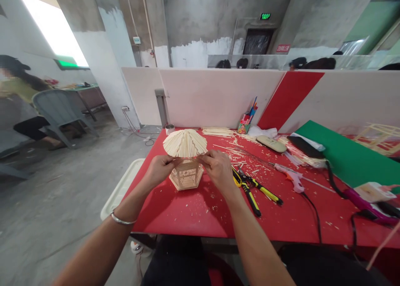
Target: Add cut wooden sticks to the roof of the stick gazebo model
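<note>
A small pavilion model made of thin wooden sticks stands on the red table. Its cone-like stick roof (185, 142) sits over a six-sided base (186, 180) with low railings. My left hand (161, 169) pinches the roof's lower left edge between thumb and fingers. At the lower right edge, my right hand (217, 167) grips the roof the same way. The fingertips partly cover the rim and the posts beneath it, so I cannot tell whether the roof rests on the posts.
Right of the model lie yellow-black pliers (250, 194), cutters (265, 192) and a pink glue gun (290, 175) with a cord. Loose sticks (218, 131) and scraps litter the red table (193, 219). Behind are a pen box (245, 123) and a partition (200, 94). A person sits far left.
</note>
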Demonstrator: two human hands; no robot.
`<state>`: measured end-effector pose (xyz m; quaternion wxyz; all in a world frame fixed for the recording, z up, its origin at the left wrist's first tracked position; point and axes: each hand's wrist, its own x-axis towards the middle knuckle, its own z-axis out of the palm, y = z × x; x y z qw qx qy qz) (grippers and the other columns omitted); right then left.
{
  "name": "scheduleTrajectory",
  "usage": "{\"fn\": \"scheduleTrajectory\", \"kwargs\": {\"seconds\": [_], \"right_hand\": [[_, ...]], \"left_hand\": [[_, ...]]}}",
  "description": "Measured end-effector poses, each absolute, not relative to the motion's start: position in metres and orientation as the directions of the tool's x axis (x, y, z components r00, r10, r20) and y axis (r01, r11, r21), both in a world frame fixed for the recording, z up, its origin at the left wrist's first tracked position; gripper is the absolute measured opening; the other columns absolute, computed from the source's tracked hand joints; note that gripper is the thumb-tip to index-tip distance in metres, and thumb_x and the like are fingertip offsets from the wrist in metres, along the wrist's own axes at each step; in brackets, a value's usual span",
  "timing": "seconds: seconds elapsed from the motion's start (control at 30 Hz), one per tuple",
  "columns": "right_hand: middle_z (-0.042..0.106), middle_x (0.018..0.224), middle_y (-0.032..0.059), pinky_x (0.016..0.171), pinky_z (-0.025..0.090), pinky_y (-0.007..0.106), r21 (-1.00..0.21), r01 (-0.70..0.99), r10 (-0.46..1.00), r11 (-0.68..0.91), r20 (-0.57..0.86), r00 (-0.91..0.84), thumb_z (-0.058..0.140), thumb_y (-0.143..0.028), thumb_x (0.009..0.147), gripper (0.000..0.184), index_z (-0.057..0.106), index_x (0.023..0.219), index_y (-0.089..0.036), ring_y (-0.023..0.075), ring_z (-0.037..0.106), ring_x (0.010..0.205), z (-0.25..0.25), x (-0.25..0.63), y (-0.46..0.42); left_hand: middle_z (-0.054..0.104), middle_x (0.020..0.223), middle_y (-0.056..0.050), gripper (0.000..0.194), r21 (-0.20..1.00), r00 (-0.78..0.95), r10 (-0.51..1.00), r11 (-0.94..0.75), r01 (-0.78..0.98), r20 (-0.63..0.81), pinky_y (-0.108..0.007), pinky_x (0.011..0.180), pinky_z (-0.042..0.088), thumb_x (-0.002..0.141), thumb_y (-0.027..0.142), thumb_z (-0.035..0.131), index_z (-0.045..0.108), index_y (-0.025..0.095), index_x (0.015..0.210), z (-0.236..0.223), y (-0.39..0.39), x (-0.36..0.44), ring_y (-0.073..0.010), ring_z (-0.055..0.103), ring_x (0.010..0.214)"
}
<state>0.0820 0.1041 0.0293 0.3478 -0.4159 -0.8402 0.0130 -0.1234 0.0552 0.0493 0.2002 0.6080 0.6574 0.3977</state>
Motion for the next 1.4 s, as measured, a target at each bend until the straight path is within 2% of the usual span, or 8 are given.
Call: {"fn": "scheduleTrajectory", "kwargs": {"seconds": [0.17,0.33,0.53,0.7,0.93,1.2,1.3,1.4], "right_hand": [[0.069,0.092,0.0011,0.075,0.029,0.030,-0.340,0.672,0.703,0.658,0.597,-0.386,0.056,-0.036,0.090,0.019,0.072,0.099,-0.031,0.0175,0.054,0.087,0.026,0.080,0.108],[0.070,0.093,0.0005,0.079,0.029,0.032,-0.387,0.651,0.701,0.653,0.635,-0.325,0.058,-0.036,0.089,0.018,0.073,0.098,-0.030,0.0183,0.053,0.089,0.019,0.077,0.112],[0.071,0.090,0.0000,0.076,0.030,0.032,-0.413,0.603,0.678,0.682,0.666,-0.311,0.061,-0.036,0.087,0.016,0.074,0.094,-0.028,0.0179,0.054,0.085,0.013,0.075,0.118],[0.071,0.089,0.0005,0.076,0.032,0.032,-0.421,0.577,0.663,0.699,0.684,-0.305,0.062,-0.036,0.086,0.015,0.074,0.093,-0.028,0.0185,0.055,0.085,0.011,0.075,0.121],[0.070,0.089,0.0012,0.076,0.034,0.031,-0.435,0.556,0.661,0.708,0.685,-0.306,0.062,-0.035,0.087,0.015,0.074,0.092,-0.028,0.0181,0.056,0.086,0.007,0.075,0.123],[0.069,0.089,0.0014,0.077,0.036,0.031,-0.442,0.541,0.663,0.715,0.673,-0.327,0.063,-0.033,0.086,0.014,0.073,0.094,-0.028,0.0182,0.056,0.087,0.007,0.076,0.126],[0.069,0.090,0.0019,0.077,0.037,0.031,-0.446,0.537,0.665,0.716,0.670,-0.330,0.062,-0.033,0.087,0.015,0.073,0.094,-0.027,0.0186,0.056,0.087,0.007,0.076,0.126],[0.068,0.091,0.0022,0.078,0.037,0.031,-0.453,0.531,0.667,0.717,0.668,-0.331,0.060,-0.032,0.088,0.015,0.073,0.095,-0.027,0.0188,0.056,0.088,0.007,0.076,0.126]], "left_hand": [[0.060,0.049,0.002,0.032,0.784,-0.183,0.970,-0.012,0.621,0.160,-0.023,0.047,0.036,0.070,0.043,0.064,0.077,0.015,0.073,0.057,0.054,-0.120,-0.0136,0.051,0.051],[0.067,0.057,-0.001,0.028,0.827,-0.222,0.967,0.018,0.562,0.129,-0.023,0.049,0.039,0.067,0.037,0.066,0.078,0.014,0.076,0.058,0.055,-0.120,-0.0125,0.050,0.052],[0.071,0.063,-0.003,0.029,0.848,-0.262,0.962,0.070,0.525,0.083,-0.024,0.053,0.043,0.064,0.036,0.069,0.078,0.014,0.080,0.060,0.055,-0.117,-0.0146,0.056,0.056],[0.075,0.074,-0.004,0.030,0.838,-0.283,0.955,0.082,0.540,0.090,-0.024,0.058,0.046,0.063,0.037,0.071,0.078,0.015,0.082,0.060,0.055,-0.117,-0.0164,0.060,0.061],[0.076,0.077,-0.005,0.026,0.845,-0.297,0.951,0.084,0.528,0.091,-0.025,0.058,0.047,0.062,0.033,0.072,0.079,0.016,0.080,0.061,0.055,-0.116,-0.0164,0.061,0.061],[0.064,0.050,0.000,0.031,0.870,-0.323,0.943,0.092,0.484,0.080,-0.023,0.046,0.039,0.061,0.034,0.073,0.079,0.013,0.083,0.057,0.056,-0.116,-0.0092,0.044,0.042],[0.061,0.045,0.001,0.032,0.870,-0.310,0.947,0.078,0.486,0.089,-0.024,0.045,0.039,0.061,0.035,0.073,0.078,0.013,0.084,0.056,0.056,-0.117,-0.0102,0.045,0.042],[0.065,0.049,-0.001,0.032,0.867,-0.296,0.949,0.056,0.495,0.107,-0.025,0.048,0.043,0.061,0.036,0.073,0.079,0.014,0.084,0.055,0.056,-0.118,-0.0129,0.052,0.046]]}}
